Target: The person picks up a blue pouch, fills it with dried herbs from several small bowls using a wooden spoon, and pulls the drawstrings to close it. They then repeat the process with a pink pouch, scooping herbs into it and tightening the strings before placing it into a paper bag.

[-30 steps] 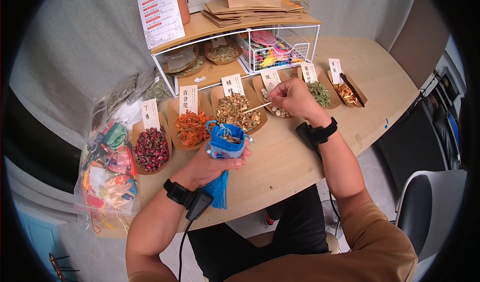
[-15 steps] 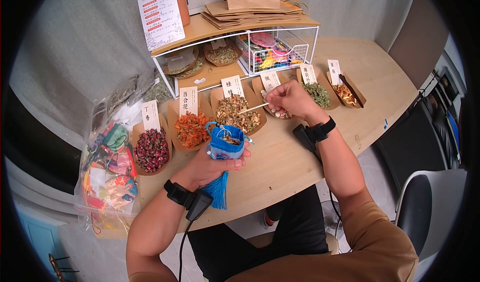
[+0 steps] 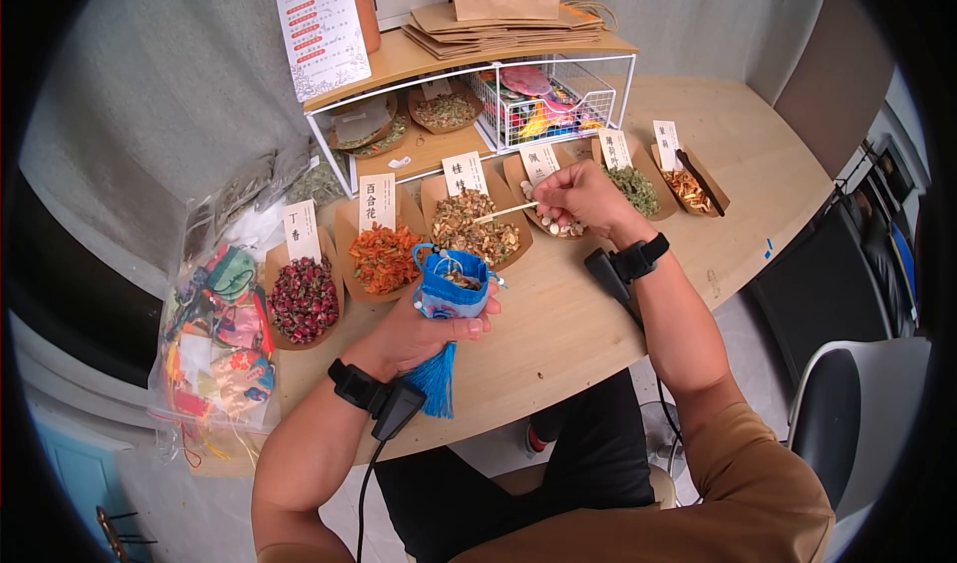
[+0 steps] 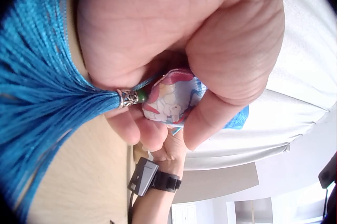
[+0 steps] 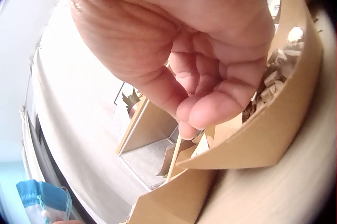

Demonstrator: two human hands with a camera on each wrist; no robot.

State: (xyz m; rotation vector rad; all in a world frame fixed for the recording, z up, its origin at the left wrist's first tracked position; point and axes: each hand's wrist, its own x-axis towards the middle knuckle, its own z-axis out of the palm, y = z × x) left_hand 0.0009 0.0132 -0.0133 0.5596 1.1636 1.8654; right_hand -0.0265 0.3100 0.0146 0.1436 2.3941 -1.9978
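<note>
Pinching a thin pale stick (image 3: pixel 506 212) between thumb and fingertips, the right hand (image 3: pixel 588 202) hangs in front of the 4th of 6 paper trays (image 3: pixel 345 239), counted from the left, and blocks sight of some of its pale slices (image 3: pixel 568 228). The stick points over the brown chips (image 3: pixel 454 226) in the 3rd tray; whether it touches them I cannot tell. The left hand (image 3: pixel 414 326) has its fingers and thumb curled round a blue pouch (image 3: pixel 454 296), mouth up, near the 2nd and 3rd trays. Behind the row stands a wooden shelf (image 3: pixel 394 54) with paper bags (image 3: pixel 503 0) on top and a wire basket (image 3: pixel 506 122) below; a plastic bag (image 3: pixel 239 415) of coloured pouches lies left of the 1st tray. Counted: 1 pouch in hand, 1 blue tassel (image 3: pixel 437 381) beneath it, 1 pale stick, 1 dark stick (image 3: pixel 701 179) on the 6th tray, 6 upright cards (image 3: pixel 301 231), 1 per tray, 1 basket and 1 plant pot (image 3: pixel 366 19).
</note>
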